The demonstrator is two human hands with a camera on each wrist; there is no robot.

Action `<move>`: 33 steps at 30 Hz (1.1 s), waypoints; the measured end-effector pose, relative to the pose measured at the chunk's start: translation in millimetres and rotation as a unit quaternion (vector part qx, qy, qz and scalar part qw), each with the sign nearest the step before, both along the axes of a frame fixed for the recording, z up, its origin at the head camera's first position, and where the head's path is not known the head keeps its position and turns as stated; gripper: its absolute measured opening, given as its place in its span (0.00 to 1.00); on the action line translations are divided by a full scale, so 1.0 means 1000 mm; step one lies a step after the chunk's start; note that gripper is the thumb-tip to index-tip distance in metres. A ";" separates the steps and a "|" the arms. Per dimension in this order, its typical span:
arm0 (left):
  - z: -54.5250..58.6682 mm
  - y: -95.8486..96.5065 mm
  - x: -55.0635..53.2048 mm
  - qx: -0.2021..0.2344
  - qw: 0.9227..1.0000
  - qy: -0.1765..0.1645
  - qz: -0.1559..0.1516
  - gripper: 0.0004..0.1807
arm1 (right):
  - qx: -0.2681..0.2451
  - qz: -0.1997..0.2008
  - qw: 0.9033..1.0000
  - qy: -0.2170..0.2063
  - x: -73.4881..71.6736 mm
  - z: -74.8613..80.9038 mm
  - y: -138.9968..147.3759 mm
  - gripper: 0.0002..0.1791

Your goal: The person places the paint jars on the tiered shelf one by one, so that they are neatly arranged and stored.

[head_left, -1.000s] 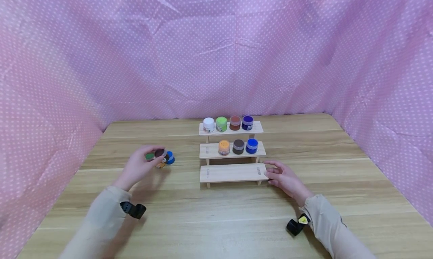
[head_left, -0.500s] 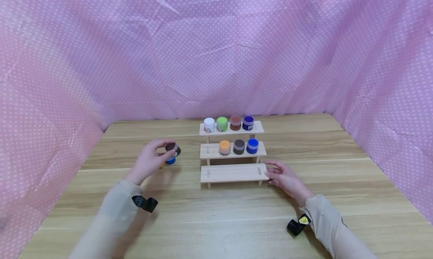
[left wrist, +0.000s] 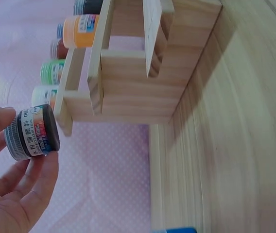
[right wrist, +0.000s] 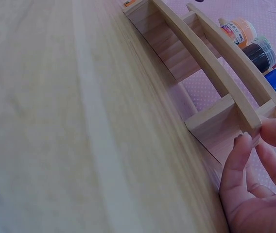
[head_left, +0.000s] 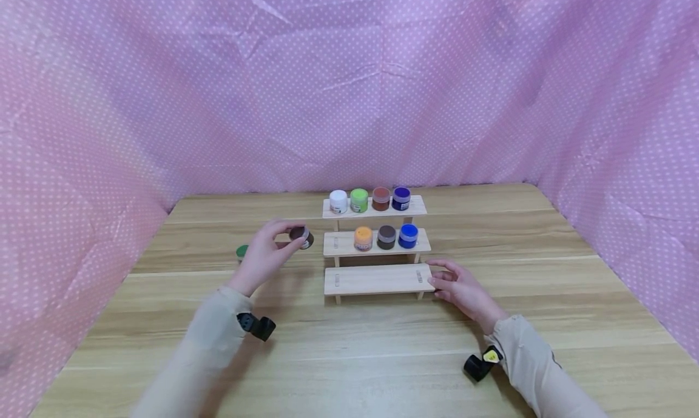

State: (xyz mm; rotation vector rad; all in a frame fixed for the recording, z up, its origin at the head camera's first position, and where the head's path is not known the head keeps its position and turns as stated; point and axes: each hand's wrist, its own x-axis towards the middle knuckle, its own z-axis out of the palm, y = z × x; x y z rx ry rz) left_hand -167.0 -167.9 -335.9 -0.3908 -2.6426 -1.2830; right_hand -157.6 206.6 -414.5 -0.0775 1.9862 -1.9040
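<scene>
My left hand [head_left: 267, 254] pinches a dark brown paint jar [head_left: 303, 238] between thumb and fingers, held up left of a three-tier wooden rack [head_left: 377, 279]. In the left wrist view that jar [left wrist: 32, 132] shows a ridged clear lid and a printed label. With thumb and fingertips, my right hand [head_left: 461, 290] grips the right end of the lowest shelf. Orange [head_left: 363, 239], dark brown [head_left: 386, 237] and blue [head_left: 408, 236] jars stand on the middle shelf, spaced toward its right. The bottom shelf is bare.
White [head_left: 338, 202], light green [head_left: 358, 201], red-brown [head_left: 381, 198] and dark blue [head_left: 401, 198] jars line the top shelf. A green-lidded jar [head_left: 242, 252] sits on the table left of my left hand. A blue edge [left wrist: 174, 230] shows low in the left wrist view.
My left hand has lifted the dark brown jar from beside the loose jars and carried it right toward the rack. My right hand stays at the bottom shelf's end.
</scene>
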 end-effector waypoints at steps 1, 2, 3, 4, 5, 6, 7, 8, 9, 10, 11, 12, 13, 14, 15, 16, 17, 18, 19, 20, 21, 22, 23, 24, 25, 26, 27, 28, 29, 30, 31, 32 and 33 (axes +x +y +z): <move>0.000 0.002 -0.001 0.001 1.000 0.002 -0.001 0.17 | 0.000 0.001 1.000 0.001 0.000 0.000 0.000 0.33; -0.001 0.005 -0.002 0.003 1.000 0.006 -0.003 0.17 | 0.001 0.000 1.000 0.001 0.000 0.001 0.000 0.33; -0.001 0.007 -0.003 0.006 1.000 0.008 -0.004 0.17 | 0.002 0.001 1.000 0.001 0.000 0.001 0.000 0.33; -0.001 0.009 -0.004 0.007 1.000 0.011 -0.005 0.17 | 0.003 0.001 1.000 0.001 0.000 0.001 0.000 0.33; -0.002 0.012 -0.005 0.008 1.000 0.012 -0.007 0.17 | 0.004 0.001 1.000 0.001 0.000 0.001 0.000 0.33; -0.002 0.014 -0.007 0.009 1.000 0.013 -0.010 0.16 | 0.005 0.001 1.000 0.001 0.000 0.001 0.000 0.33; -0.003 0.016 -0.008 0.013 1.000 0.013 -0.013 0.16 | 0.005 0.001 1.000 0.001 0.000 0.001 0.000 0.33; -0.004 0.019 -0.008 0.016 1.000 0.013 -0.015 0.16 | 0.006 0.000 1.000 0.000 0.000 0.001 0.000 0.33; -0.004 0.021 -0.009 0.017 1.000 0.012 -0.018 0.16 | 0.005 0.000 1.000 0.000 0.000 0.001 0.000 0.33; -0.005 0.023 -0.010 0.018 1.000 0.012 -0.021 0.16 | 0.006 -0.002 1.000 0.000 0.000 0.001 0.000 0.33; -0.005 0.024 -0.011 0.021 0.999 0.011 -0.023 0.16 | 0.006 -0.001 1.000 0.000 0.000 0.000 0.000 0.33; -0.006 0.026 -0.011 0.023 0.999 0.011 -0.025 0.16 | 0.007 0.000 1.000 0.000 0.000 0.000 0.000 0.33; -0.006 0.027 -0.011 0.025 0.999 0.009 -0.026 0.16 | 0.007 -0.002 1.000 -0.001 0.000 -0.001 0.000 0.33; -0.006 0.028 -0.011 0.025 0.999 0.008 -0.028 0.16 | 0.008 -0.004 1.000 -0.002 0.000 -0.001 -0.001 0.33; -0.007 0.029 -0.011 0.025 0.999 0.007 -0.029 0.17 | 0.008 -0.006 1.000 -0.003 0.000 -0.002 -0.001 0.33; -0.007 0.030 -0.012 0.025 0.999 0.005 -0.029 0.17 | 0.009 -0.008 1.000 -0.004 0.000 -0.002 -0.001 0.33; -0.007 0.031 -0.011 0.027 0.999 0.003 -0.028 0.17 | 0.009 -0.008 1.000 -0.004 -0.001 -0.003 -0.001 0.33; -0.007 0.032 -0.011 0.027 0.999 0.003 -0.030 0.17 | 0.010 -0.008 1.000 -0.003 -0.001 -0.003 -0.001 0.33; -0.007 0.034 -0.011 0.026 0.999 0.002 -0.032 0.17 | 0.009 -0.012 1.000 -0.005 -0.001 -0.003 -0.001 0.33; -0.007 0.035 -0.011 0.026 0.999 0.004 -0.034 0.17 | 0.010 -0.012 1.000 -0.004 -0.001 -0.004 -0.001 0.33; -0.007 0.036 -0.011 0.026 0.999 0.005 -0.036 0.16 | 0.009 -0.012 1.000 -0.005 -0.001 -0.004 0.000 0.33; -0.007 0.037 -0.011 0.024 0.999 0.007 -0.038 0.16 | 0.010 -0.011 1.000 -0.004 -0.001 -0.004 0.000 0.33; -0.007 0.039 -0.011 0.023 0.999 0.009 -0.040 0.16 | 0.010 -0.010 1.000 -0.003 -0.001 -0.004 0.000 0.33; -0.007 0.040 -0.011 0.020 0.999 0.012 -0.041 0.16 | 0.010 -0.009 1.000 -0.002 -0.001 -0.004 0.000 0.33; -0.007 0.041 -0.011 0.018 0.999 0.012 -0.043 0.16 | 0.009 -0.012 1.000 -0.005 0.000 -0.004 0.000 0.33; -0.007 0.042 -0.011 0.016 0.999 0.013 -0.044 0.16 | 0.009 -0.012 1.000 -0.004 0.000 -0.004 0.000 0.33; -0.007 0.043 -0.012 0.015 0.999 0.012 -0.046 0.16 | 0.008 -0.013 1.000 -0.004 0.000 -0.004 0.000 0.33; -0.007 0.044 -0.012 0.014 0.999 0.012 -0.047 0.16 | 0.008 -0.009 1.000 -0.002 -0.001 -0.005 0.000 0.33; -0.008 0.045 -0.012 0.013 0.999 0.010 -0.048 0.16 | 0.007 -0.010 1.000 -0.002 -0.001 -0.005 0.000 0.33; -0.008 0.046 -0.012 0.011 0.999 0.007 -0.048 0.16 | 0.006 -0.011 1.000 -0.002 -0.001 -0.005 0.000 0.33; -0.008 0.046 -0.012 0.008 0.999 0.005 -0.049 0.17 | 0.006 -0.012 1.000 -0.003 -0.001 -0.005 0.000 0.32; -0.008 0.047 -0.012 0.005 0.999 0.003 -0.050 0.17 | 0.006 -0.011 1.000 -0.002 -0.001 -0.006 0.000 0.32; -0.009 0.048 -0.012 0.001 0.999 0.002 -0.050 0.17 | 0.007 -0.011 1.000 -0.001 -0.001 -0.006 0.000 0.32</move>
